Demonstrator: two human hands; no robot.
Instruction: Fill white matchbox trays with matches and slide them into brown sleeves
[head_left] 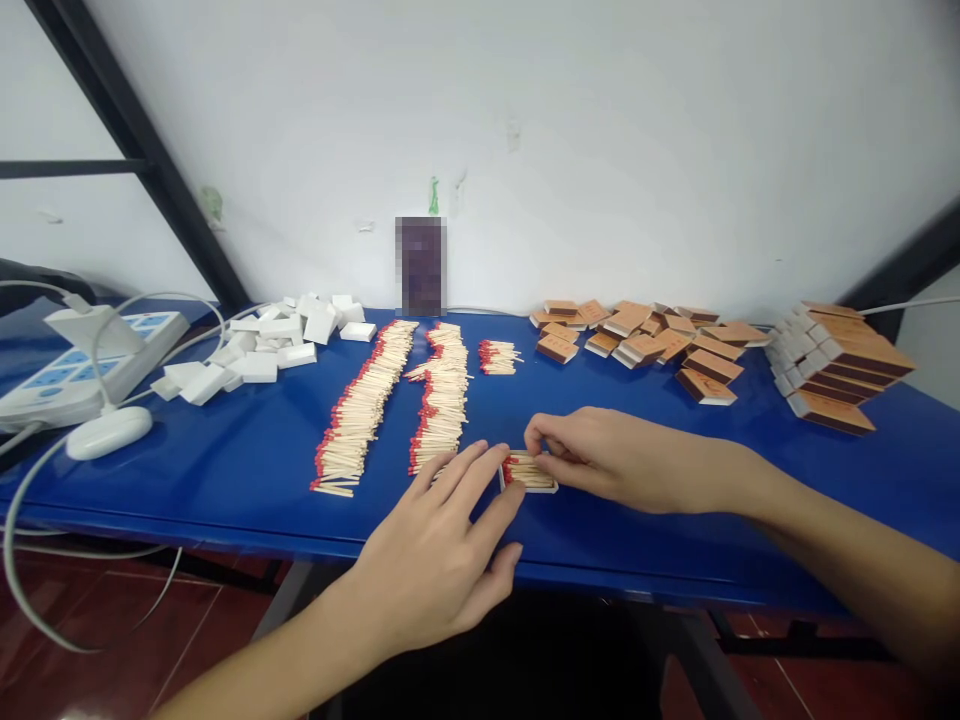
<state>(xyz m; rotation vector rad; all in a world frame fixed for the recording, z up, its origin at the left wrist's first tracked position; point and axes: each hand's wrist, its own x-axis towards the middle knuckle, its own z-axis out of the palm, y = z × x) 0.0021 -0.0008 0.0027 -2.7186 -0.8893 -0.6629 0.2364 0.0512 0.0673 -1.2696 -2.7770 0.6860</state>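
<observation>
A white matchbox tray [553, 489] filled with red-tipped matches [534, 474] lies near the front edge of the blue table. My left hand [442, 545] reaches it from the left, its fingers on either side of the tray's left end. Above the tray's right part, my right hand [600, 455] has thumb and forefinger bent close together at the matches; whether a match is between them is hidden. Behind my left hand run two long rows of loose matches, a left row [360, 410] and a right row [441, 400]. A small pile of matches [499, 357] lies further back.
White empty-looking trays [259, 345] are heaped at the back left. Brown matchbox sleeves [637, 330] lie scattered at the back right, beside stacked matchboxes [840, 360]. A power strip [97, 365], a white adapter [109, 433] and cables occupy the left end. A pixelated dark rectangle [421, 265] stands against the wall.
</observation>
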